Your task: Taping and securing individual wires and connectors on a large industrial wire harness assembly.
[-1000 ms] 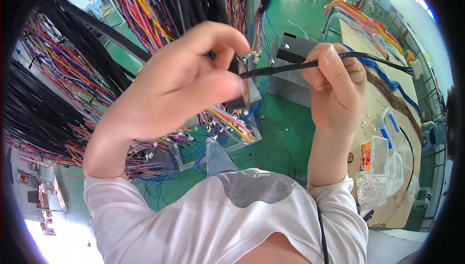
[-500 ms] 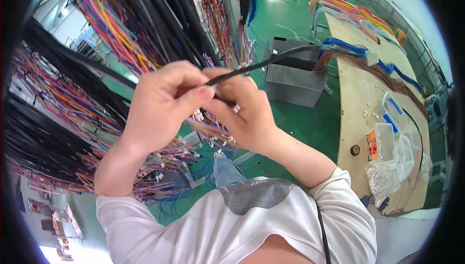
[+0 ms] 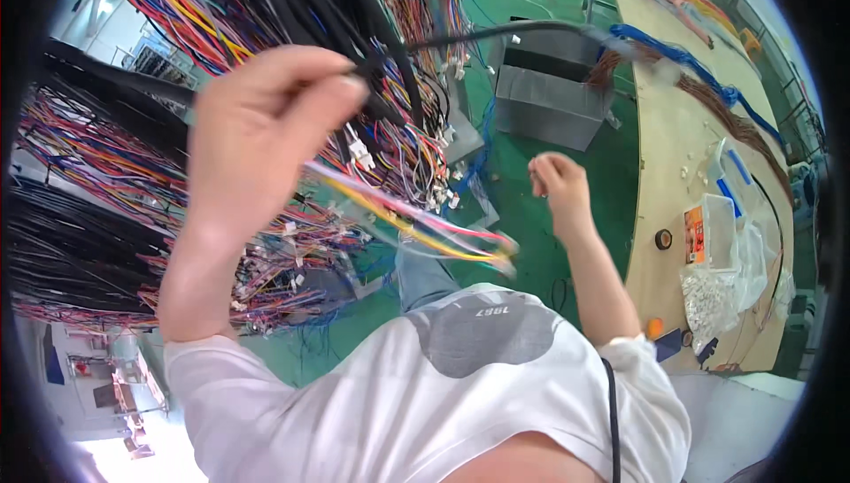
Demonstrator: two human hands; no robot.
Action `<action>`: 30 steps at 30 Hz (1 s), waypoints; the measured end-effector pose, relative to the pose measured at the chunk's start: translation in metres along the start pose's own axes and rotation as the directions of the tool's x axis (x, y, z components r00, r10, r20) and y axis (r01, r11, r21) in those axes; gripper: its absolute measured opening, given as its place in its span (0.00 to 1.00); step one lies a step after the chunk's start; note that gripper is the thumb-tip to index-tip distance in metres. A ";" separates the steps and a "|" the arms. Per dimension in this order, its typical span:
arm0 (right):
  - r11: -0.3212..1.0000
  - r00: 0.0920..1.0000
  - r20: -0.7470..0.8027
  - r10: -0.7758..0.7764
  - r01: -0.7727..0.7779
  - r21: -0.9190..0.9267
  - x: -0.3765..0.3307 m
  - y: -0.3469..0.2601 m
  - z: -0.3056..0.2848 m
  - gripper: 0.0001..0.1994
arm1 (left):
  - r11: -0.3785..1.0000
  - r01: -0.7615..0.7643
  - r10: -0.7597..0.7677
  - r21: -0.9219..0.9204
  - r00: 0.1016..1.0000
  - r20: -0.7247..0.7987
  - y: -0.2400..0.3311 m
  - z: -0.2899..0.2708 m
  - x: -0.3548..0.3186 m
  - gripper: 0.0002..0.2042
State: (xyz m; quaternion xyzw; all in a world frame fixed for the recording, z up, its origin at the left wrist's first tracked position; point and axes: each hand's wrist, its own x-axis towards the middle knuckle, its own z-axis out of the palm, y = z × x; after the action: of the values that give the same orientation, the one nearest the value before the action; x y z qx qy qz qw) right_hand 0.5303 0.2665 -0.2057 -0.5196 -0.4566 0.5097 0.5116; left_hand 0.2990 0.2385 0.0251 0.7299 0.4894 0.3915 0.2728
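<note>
My left hand (image 3: pixel 266 120) is raised in front of the hanging wire bundles, thumb and fingers pinched on a black cable (image 3: pixel 478 35). From the hand, the cable runs right, across to the table. Below the left hand dangle loose coloured wires (image 3: pixel 416 215), yellow, pink and white, their ends blurred by motion. A white connector (image 3: pixel 360 154) shows among black sleeves near the fingertips. My right hand (image 3: pixel 562 186) is apart from the cable, over the green floor between the grey box and my body. Its fingers are curled closed, and anything inside them is hidden.
Thick wire bundles (image 3: pixel 88 244) with black sleeves fill the left side. A grey box (image 3: pixel 549 107) stands on the floor. The wooden table (image 3: pixel 660 186) at right carries blue wires (image 3: pixel 682 58), brown wires (image 3: pixel 722 107), black tape (image 3: pixel 663 239), a clear bin (image 3: pixel 720 233) and a bag of small white parts (image 3: pixel 711 301).
My right hand has left the cable and moved down and right. My left hand has shifted up and left, still pinching the cable. Coloured wires now swing out below it.
</note>
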 end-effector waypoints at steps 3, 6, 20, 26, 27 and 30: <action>0.972 0.967 0.186 -0.172 0.137 0.189 -0.027 -0.011 0.043 0.14 | 0.975 -0.218 0.209 0.037 0.964 0.164 -0.009 0.012 0.012 0.06; 0.922 0.893 0.411 -0.182 0.010 0.387 -0.016 -0.009 0.062 0.20 | 0.983 -0.085 0.123 -0.161 0.964 0.238 -0.005 0.007 0.021 0.08; 0.812 0.608 0.785 -0.123 -0.394 0.432 -0.042 -0.037 0.009 0.21 | 0.428 -0.591 0.608 0.684 0.748 0.267 -0.030 0.009 0.020 0.09; 0.968 0.706 0.708 -0.037 -0.149 0.200 -0.050 -0.057 -0.003 0.15 | 0.345 -0.586 0.561 0.733 0.755 0.339 -0.027 0.029 0.014 0.10; 0.991 0.744 0.666 -0.057 -0.039 0.128 -0.051 -0.059 -0.004 0.12 | 0.394 -0.664 0.544 0.635 0.726 0.421 -0.021 0.040 0.012 0.10; 0.985 0.810 0.567 -0.150 0.173 0.013 -0.056 -0.071 -0.005 0.13 | 0.678 -0.662 0.371 0.319 0.684 0.628 -0.010 0.068 -0.009 0.10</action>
State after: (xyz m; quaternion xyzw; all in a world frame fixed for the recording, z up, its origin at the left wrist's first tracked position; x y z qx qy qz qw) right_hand 0.5355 0.2143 -0.1313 -0.3147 -0.6399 0.5863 0.3843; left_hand 0.3490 0.2326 -0.0223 0.9626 0.2473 0.0954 0.0556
